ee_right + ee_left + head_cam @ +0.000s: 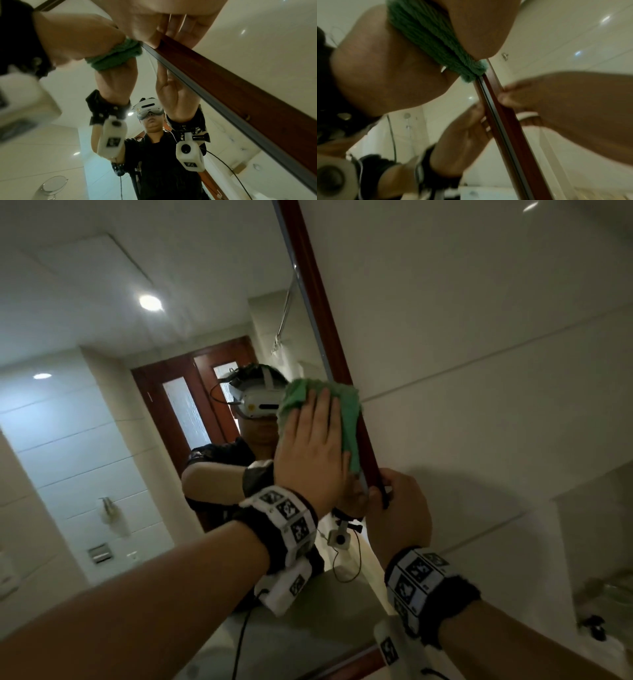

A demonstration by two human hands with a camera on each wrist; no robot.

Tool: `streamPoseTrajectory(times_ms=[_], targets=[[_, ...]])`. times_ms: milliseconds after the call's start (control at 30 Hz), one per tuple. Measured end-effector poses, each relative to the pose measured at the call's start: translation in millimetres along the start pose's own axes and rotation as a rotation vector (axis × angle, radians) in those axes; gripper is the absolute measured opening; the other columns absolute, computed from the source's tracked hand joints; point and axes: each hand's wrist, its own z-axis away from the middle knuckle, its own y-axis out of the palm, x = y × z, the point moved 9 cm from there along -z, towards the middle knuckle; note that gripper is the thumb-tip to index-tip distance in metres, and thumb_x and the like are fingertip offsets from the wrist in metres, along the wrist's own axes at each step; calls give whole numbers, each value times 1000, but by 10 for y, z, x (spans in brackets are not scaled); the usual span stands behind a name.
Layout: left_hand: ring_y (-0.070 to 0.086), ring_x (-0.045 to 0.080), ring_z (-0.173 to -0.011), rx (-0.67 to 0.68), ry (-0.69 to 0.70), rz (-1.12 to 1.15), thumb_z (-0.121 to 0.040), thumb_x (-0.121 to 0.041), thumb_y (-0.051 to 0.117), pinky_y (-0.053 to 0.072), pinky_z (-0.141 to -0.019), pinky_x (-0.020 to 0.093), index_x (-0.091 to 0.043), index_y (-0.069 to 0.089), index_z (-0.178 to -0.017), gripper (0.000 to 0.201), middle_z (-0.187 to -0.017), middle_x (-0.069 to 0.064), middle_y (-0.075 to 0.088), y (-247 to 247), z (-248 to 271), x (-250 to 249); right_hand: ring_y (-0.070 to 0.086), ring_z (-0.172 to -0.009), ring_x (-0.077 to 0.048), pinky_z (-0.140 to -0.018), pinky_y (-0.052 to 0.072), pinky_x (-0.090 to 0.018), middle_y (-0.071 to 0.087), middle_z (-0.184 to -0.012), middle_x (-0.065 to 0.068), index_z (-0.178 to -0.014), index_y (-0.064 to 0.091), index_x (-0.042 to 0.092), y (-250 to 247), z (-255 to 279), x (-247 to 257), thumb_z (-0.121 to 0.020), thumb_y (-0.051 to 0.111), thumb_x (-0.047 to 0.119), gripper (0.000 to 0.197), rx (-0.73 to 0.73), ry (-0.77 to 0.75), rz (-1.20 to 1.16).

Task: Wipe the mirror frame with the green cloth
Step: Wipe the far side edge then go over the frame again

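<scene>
The mirror's red-brown wooden frame (327, 313) runs up the right side of the glass, against a white wall. My left hand (313, 440) lies flat with straight fingers and presses the green cloth (347, 412) onto the frame and the glass edge. In the left wrist view the cloth (426, 33) is squeezed between my palm and the frame (506, 121). Just below the cloth, my right hand (397, 501) pinches the frame edge. In the right wrist view its fingers (164, 28) curl over the frame (240, 86), beside the cloth (116, 56).
A white tiled wall (479, 354) lies right of the frame. The mirror glass (137, 440) reflects a person, a brown door and ceiling lights. The lower frame rail (346, 660) crosses the bottom. A recessed ledge (596, 542) with small items sits at the lower right.
</scene>
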Motion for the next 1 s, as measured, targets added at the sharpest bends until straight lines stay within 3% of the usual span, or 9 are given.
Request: streamPoseTrajectory(times_ms=[133, 267, 367, 500, 600, 733, 833, 900, 1000], targets=[[29, 32, -138, 123, 84, 16, -83, -45, 45, 16, -114, 44, -5, 31, -146, 76, -152, 16, 28, 172, 338, -128, 59, -93, -19, -78, 50, -32, 58, -104, 4, -112, 61, 26, -19, -26, 46, -91, 49, 17, 26, 16, 16, 23], [33, 32, -135, 41, -5, 13, -83, -45, 46, 21, -113, 44, -6, 33, -146, 76, -149, 16, 33, -80, 2, 196, 57, -98, -20, -78, 46, -29, 58, -107, 1, -114, 61, 21, 32, -144, 183, -88, 45, 14, 31, 63, -1, 31], [26, 33, -138, -10, -63, 11, -85, -44, 51, 17, -114, 45, -5, 28, -147, 77, -150, 17, 29, -309, -390, 406, 60, -93, -21, -76, 53, -33, 61, -101, 0, -109, 63, 23, 67, -225, 362, -79, 42, 25, 36, 48, -39, -19], [25, 33, -139, -51, -66, 5, -87, -40, 45, 16, -114, 46, -3, 28, -147, 73, -150, 18, 29, -487, -710, 517, 57, -97, -27, -83, 47, -37, 60, -106, -10, -122, 60, 11, -63, -381, 841, -88, 42, 15, 39, -112, -193, -33], [28, 34, -138, -38, -61, 22, -86, -48, 27, 19, -113, 46, -3, 32, -146, 75, -149, 18, 32, -447, -654, 458, 54, -104, -26, -86, 42, -34, 57, -116, -10, -129, 56, 15, -72, -655, 1194, -95, 41, 14, 37, -91, -199, 30], [26, 32, -139, 28, 49, -40, -89, -51, 36, 19, -113, 45, -6, 28, -148, 74, -152, 16, 28, -225, -427, 334, 50, -114, -26, -91, 42, -35, 53, -125, -8, -133, 52, 18, -145, -919, 1620, -96, 43, 25, 39, -90, -254, 52], [28, 31, -138, 22, 140, -98, -89, -52, 38, 21, -112, 45, -6, 31, -147, 74, -151, 14, 30, -316, -448, 406, 48, -115, -27, -92, 42, -37, 51, -126, -10, -138, 47, 21, -111, -942, 1632, -96, 41, 20, 43, -73, -241, 119], [30, 31, -135, -19, 79, -102, -88, -49, 38, 22, -113, 45, -6, 29, -147, 73, -150, 15, 31, -480, -579, 629, 49, -110, -31, -90, 43, -40, 51, -123, -13, -140, 44, 22, -70, -897, 1568, -94, 40, 12, 47, -51, -269, 143], [23, 33, -139, -70, -175, -67, -89, -48, 40, 16, -115, 46, -5, 22, -149, 76, -152, 19, 24, -715, -782, 1187, 51, -109, -31, -91, 45, -40, 51, -123, -13, -144, 40, 23, -53, -904, 1475, -97, 42, 15, 48, -32, -281, 147]])
